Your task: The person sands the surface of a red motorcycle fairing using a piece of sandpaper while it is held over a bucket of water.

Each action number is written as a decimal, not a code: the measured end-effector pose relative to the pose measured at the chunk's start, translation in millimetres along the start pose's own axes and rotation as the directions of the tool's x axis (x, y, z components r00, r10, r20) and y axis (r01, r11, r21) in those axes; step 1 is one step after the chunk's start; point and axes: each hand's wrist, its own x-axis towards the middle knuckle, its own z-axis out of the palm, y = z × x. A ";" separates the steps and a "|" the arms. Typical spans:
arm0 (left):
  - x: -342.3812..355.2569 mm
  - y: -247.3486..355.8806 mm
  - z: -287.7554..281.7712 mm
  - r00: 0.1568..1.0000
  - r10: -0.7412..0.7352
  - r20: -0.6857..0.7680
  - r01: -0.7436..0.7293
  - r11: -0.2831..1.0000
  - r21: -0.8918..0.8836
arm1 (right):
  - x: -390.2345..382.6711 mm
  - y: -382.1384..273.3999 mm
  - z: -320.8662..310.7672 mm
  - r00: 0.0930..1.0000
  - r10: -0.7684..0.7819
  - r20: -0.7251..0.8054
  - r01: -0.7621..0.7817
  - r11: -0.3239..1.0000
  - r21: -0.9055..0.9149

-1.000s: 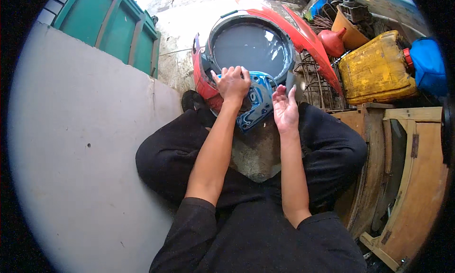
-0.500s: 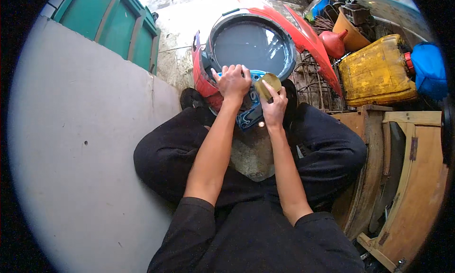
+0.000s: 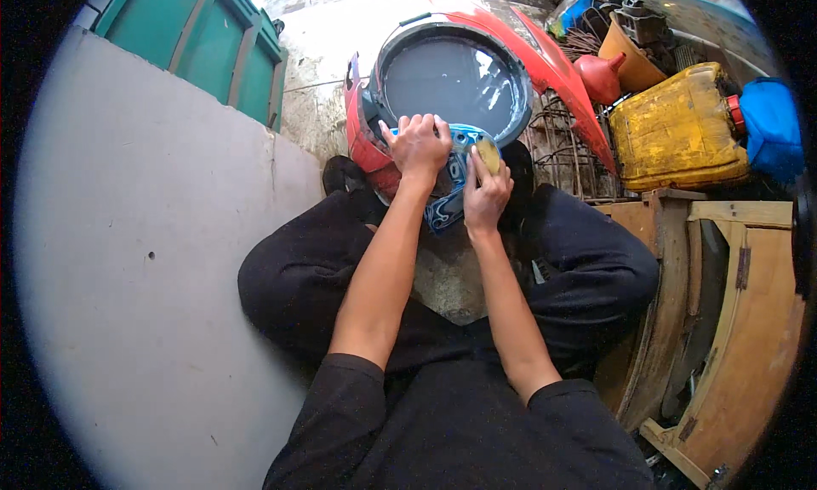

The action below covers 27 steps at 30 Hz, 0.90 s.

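A blue plastic panel (image 3: 442, 212) with white and dark swirls stands tilted between my knees, against the near rim of a dark bucket (image 3: 522, 86) of grey water. My left hand (image 3: 417, 148) is closed over its upper left edge, fingers curled out of sight behind it. In my right hand (image 3: 488, 196) is a small yellowish pad (image 3: 488, 156), its exact kind unclear, pinched by thumb and fingers. That pad lies at the panel's right side and seems to touch it. Part of the panel is covered by my hands.
Long red plastic panels (image 3: 557, 73) curve around the bucket. To the right are a red funnel (image 3: 600, 77), a yellow jerrycan (image 3: 677, 128), a blue bundle (image 3: 770, 128) and a wooden cabinet door (image 3: 753, 320). A pale wall (image 3: 162, 235) rises close on my left.
My right hand has tilted and drawn slightly down, and the yellowish pad has turned, showing a narrower face. My left hand stays in place on the panel.
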 end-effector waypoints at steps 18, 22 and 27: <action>-2.3 -2.1 -2.5 0.999 0.028 -0.032 -0.028 0.999 0.018 | -7.4 -7.2 4.5 1.000 -0.021 0.000 0.021 0.998 0.061; -0.9 0.5 0.5 0.999 0.029 -0.037 -0.029 1.000 0.004 | 12.7 -10.3 12.3 0.997 -0.053 -0.061 0.054 0.998 0.012; -2.7 -1.0 -1.2 1.000 0.020 -0.017 -0.020 1.000 0.005 | -3.0 -8.6 10.9 0.995 -0.050 -0.084 0.053 0.998 0.033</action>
